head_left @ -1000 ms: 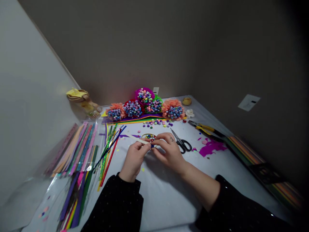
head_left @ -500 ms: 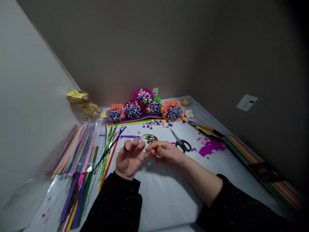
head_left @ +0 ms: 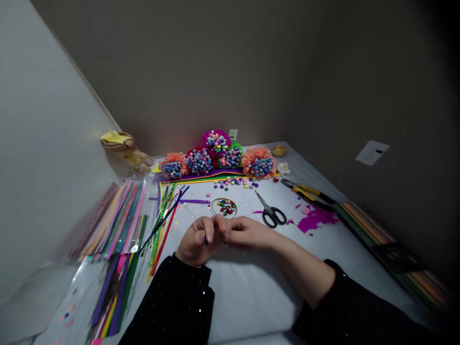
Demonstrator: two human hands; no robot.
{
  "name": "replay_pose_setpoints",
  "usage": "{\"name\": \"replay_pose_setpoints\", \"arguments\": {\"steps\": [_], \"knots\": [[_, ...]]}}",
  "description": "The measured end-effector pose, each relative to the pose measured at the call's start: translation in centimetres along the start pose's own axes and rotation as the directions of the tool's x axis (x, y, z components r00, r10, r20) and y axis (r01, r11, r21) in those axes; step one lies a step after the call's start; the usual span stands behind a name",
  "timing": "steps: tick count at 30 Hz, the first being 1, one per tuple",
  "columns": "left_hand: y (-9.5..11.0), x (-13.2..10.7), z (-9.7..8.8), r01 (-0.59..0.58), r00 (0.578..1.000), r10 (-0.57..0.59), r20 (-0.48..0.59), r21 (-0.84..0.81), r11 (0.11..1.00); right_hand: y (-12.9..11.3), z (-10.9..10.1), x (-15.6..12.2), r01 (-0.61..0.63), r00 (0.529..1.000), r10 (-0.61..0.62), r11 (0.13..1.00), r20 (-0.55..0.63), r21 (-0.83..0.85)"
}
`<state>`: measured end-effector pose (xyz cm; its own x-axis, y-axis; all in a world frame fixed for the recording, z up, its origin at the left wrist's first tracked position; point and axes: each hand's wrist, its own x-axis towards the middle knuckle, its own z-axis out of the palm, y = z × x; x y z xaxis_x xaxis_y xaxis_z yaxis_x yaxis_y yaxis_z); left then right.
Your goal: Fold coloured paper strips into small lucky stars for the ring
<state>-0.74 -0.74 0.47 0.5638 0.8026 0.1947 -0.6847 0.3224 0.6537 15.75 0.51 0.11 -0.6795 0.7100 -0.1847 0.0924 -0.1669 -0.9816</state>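
- Several loose strips are lying near the left sleeve; I am judging that a low forearm sweep could scatter them.
- I am seeing the left hand with curled, closed fingers, apparently holding a small dark-blue piece; a loosened finger could drop it. The palm is facing inward.
- The gold-coloured hoop is lying just beyond both hands, around coloured beads; a forward knock from the knuckles could scatter those.
- The right hand is touching the left at the fingertips, its forearm slanting in from the right. I am not managing to tell whether it grips anything; pressing hard there could crease something hidden.
- The scissors are lying beyond the right wrist; a careless outward reach could nudge them.
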Motion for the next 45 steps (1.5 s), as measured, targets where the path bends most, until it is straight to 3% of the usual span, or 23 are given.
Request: {"name": "replay_pose_setpoints", "arguments": {"steps": [7,13,18,23,30,33,35,40,45], "knots": [[-0.4,0.1,0.3,0.029,1.000,-0.030,0.007,0.068,0.997,0.4,0.5,0.2,0.042,0.999,-0.046,0.987,0.023,0.155],[-0.4,0.1,0.7,0.093,0.995,-0.084,-0.048,0.214,0.972,0.6,1.0,0.2,0.009,0.996,-0.024,0.986,-0.090,-0.165],[-0.9,0.1,1.0,0.189,0.982,-0.182,-0.051,0.208,0.960,0.3,1.2,-0.1,-0.038,0.999,0.043,0.980,0.019,-0.196],[-1.1,0.5,1.4,0.107,0.978,-0.075,-0.197,0.158,0.982,1.3,1.3,0.4,0.018,0.992,-0.044,0.977,-0.118,-0.212],[-1.2,0.8,1.5,0.132,0.970,-0.087,-0.228,0.187,0.974,1.0,1.8,0.7,-0.067,0.983,0.019,0.962,-0.181,-0.263],[-1.1,0.8,1.6,0.132,0.969,-0.083,-0.234,0.204,0.970,1.1,1.8,0.7,-0.049,0.982,0.002,0.969,-0.189,-0.244],[-0.9,0.7,1.6,0.112,0.971,-0.072,-0.226,0.168,0.979,1.3,1.5,0.6,0.015,0.990,-0.036,0.988,-0.135,-0.153],[-0.3,0.1,1.1,0.002,0.984,-0.009,-0.180,-0.039,0.999,1.2,0.9,0.3,0.065,0.978,-0.108,0.970,0.180,0.233],[-1.1,0.1,0.8,0.112,0.991,-0.115,-0.067,-0.043,0.993,0.1,2.0,0.2,0.070,0.974,-0.104,0.983,0.201,0.172]]}}
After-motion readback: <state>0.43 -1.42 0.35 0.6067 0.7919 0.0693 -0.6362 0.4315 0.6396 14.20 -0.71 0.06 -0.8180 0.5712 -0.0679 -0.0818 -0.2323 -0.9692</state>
